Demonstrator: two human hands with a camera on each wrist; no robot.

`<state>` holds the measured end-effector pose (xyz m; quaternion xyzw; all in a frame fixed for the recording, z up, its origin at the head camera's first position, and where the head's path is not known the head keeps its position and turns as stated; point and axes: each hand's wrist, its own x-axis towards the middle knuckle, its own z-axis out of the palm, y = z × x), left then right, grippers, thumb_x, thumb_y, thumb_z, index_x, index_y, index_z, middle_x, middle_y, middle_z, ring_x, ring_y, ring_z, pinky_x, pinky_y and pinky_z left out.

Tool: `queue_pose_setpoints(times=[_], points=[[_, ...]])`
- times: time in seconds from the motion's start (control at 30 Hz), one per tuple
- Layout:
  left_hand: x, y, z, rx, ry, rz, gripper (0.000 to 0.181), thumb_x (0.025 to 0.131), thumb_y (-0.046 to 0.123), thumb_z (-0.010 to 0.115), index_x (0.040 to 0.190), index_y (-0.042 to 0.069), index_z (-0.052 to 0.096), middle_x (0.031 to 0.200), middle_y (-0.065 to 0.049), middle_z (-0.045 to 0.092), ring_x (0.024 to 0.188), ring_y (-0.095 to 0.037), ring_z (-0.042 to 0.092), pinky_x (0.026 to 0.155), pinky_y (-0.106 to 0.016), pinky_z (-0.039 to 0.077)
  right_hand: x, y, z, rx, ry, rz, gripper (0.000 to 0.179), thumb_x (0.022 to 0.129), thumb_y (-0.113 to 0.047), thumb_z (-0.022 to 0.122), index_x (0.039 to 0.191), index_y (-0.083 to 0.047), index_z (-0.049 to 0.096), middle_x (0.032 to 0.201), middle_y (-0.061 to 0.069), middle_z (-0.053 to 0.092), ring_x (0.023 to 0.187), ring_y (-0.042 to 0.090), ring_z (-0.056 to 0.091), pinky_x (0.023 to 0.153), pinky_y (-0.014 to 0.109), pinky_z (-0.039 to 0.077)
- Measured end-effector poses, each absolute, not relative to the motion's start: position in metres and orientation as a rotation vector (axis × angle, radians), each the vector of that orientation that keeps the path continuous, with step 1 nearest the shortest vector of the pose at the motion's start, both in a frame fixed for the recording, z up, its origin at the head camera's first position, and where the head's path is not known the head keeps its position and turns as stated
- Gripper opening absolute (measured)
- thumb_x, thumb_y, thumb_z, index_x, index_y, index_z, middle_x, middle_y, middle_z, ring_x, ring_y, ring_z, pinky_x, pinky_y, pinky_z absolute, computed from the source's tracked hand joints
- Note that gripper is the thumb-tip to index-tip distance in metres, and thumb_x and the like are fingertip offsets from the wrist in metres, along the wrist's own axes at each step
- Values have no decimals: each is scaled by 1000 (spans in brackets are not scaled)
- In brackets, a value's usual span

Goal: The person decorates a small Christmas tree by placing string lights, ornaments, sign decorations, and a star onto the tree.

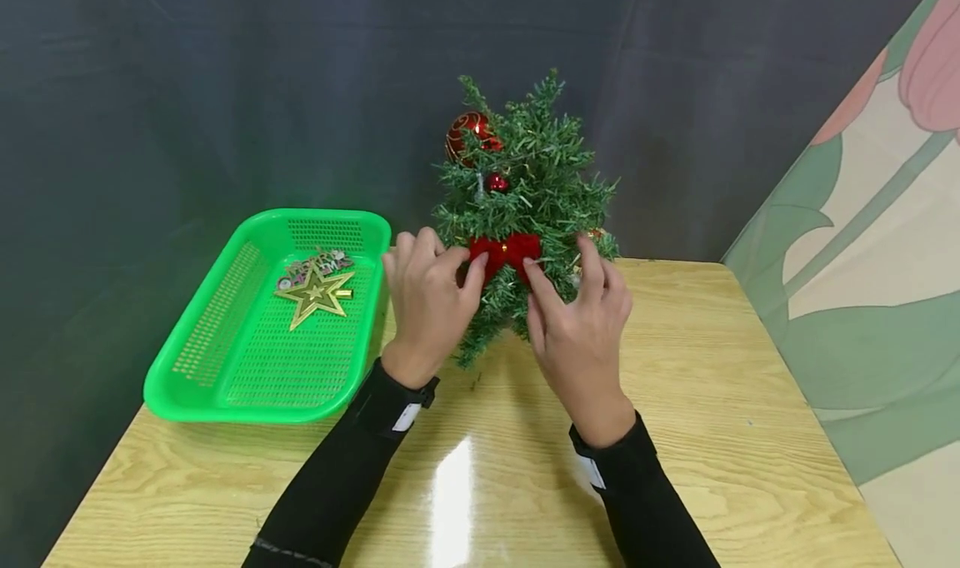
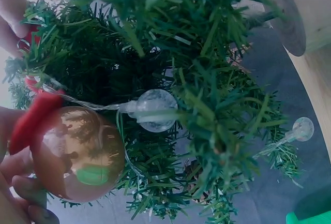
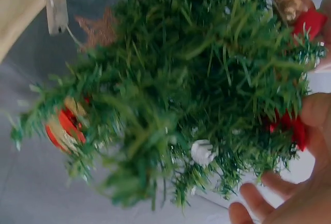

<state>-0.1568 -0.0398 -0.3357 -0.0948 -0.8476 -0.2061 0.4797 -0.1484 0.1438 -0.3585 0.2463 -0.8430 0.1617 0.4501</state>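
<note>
A red velvet bow (image 1: 506, 251) with a small gold centre sits on the front of a small artificial Christmas tree (image 1: 540, 185). My left hand (image 1: 431, 297) pinches the bow's left side between thumb and index finger; in the left wrist view the bow's red fabric (image 2: 39, 118) lies against a shiny gold ball (image 2: 77, 154). On the other side, my right hand (image 1: 585, 322) holds the bow's lower right part with thumb and index finger, its other fingers raised. The right wrist view shows those fingers (image 3: 274, 185) beside the branches.
A green plastic basket (image 1: 206, 335) stands left on the wooden table (image 1: 697, 385), holding a gold star (image 1: 315, 293) and several small ornaments. Red balls (image 1: 467, 137) hang on the tree. Clear bulbs (image 2: 155, 110) on a wire run through its branches. A dark cloth hangs behind.
</note>
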Motion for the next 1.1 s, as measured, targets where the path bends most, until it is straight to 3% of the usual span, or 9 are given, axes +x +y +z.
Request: queue_pose_setpoints(times=[0.23, 0.5, 0.87, 1.0, 1.1], points=[[-159, -38, -333, -229, -2084, -516, 29, 98, 33, 73, 87, 7, 80, 78, -9, 48, 72, -30, 36, 70, -43, 21, -146, 139, -363, 567, -2147, 511, 38, 102, -18, 61, 136, -1, 65, 167, 28, 18, 145, 51, 24, 105, 72, 28], [-160, -38, -339, -219, -2072, -491, 31, 95, 40, 76, 87, 10, 75, 82, -8, 48, 76, -29, 37, 71, -45, 26, -146, 143, -363, 586, -2172, 525, 37, 105, -23, 57, 135, -3, 67, 167, 28, 18, 146, 53, 23, 107, 75, 27], [-159, -42, -345, -252, -2029, -501, 26, 94, 35, 78, 90, 9, 76, 84, -10, 50, 77, -30, 38, 72, -45, 27, -146, 141, -364, 607, -2231, 533, 40, 107, -28, 53, 138, -5, 66, 167, 30, 17, 147, 55, 22, 108, 77, 26], [-150, -45, -346, -293, -1982, -529, 28, 92, 33, 80, 98, 7, 71, 89, -12, 51, 81, -32, 41, 73, -46, 29, -136, 147, -352, 634, -2148, 615, 33, 104, -24, 57, 129, -8, 71, 165, 29, 25, 148, 54, 26, 110, 77, 24], [-141, -48, -348, -383, -1918, -596, 25, 94, 27, 76, 95, 5, 65, 87, -12, 51, 81, -31, 43, 73, -45, 31, -130, 160, -336, 599, -2003, 802, 25, 101, -17, 57, 111, -2, 74, 158, 27, 40, 146, 48, 35, 115, 68, 26]])
